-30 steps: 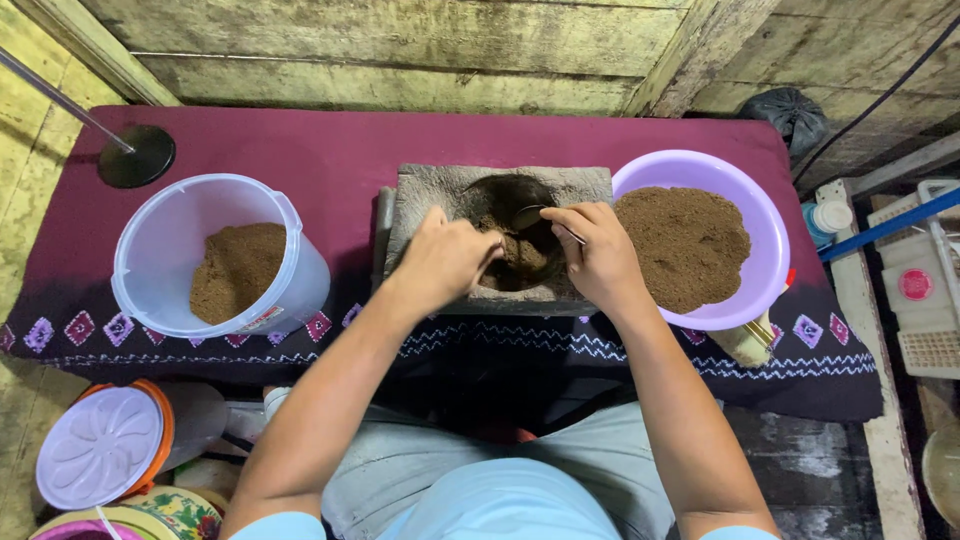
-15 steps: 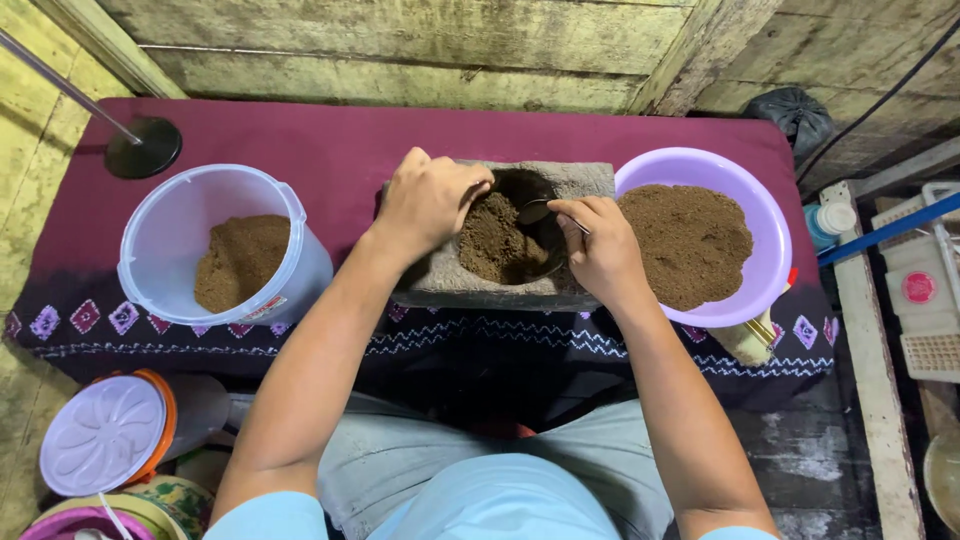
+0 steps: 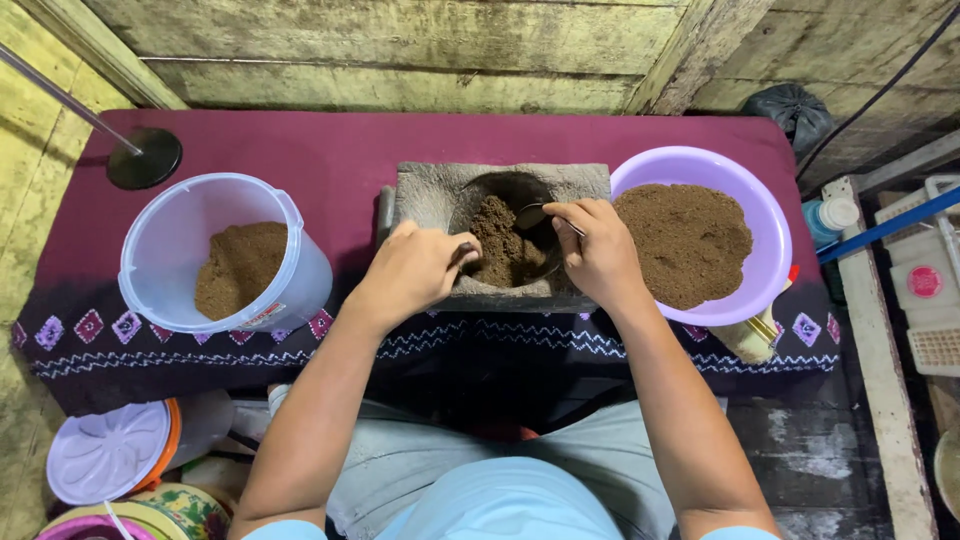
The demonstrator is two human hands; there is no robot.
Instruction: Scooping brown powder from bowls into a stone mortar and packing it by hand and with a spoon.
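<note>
A grey stone block [image 3: 425, 192] with a round hollow holds brown powder [image 3: 502, 250] in the middle of the maroon-covered table [image 3: 330, 140]. My left hand [image 3: 415, 270] rests curled on the block's front left rim, touching the powder's edge. My right hand [image 3: 600, 250] is closed on a metal spoon [image 3: 533, 214] whose bowl dips into the hollow. A purple basin [image 3: 760, 215] full of the same brown powder stands right of the block. A clear plastic bucket [image 3: 175, 215] with some powder at its bottom stands to the left.
A black round base with a thin metal rod [image 3: 143, 157] stands at the table's far left. A lidded white and orange container [image 3: 108, 450] sits on the floor at lower left. Crates and a bottle [image 3: 828, 217] crowd the right side. A wooden wall runs behind.
My left hand has drawn back from the far rim of the block to its front left rim. My right hand has shifted slightly with the spoon, and more powder shows in the hollow.
</note>
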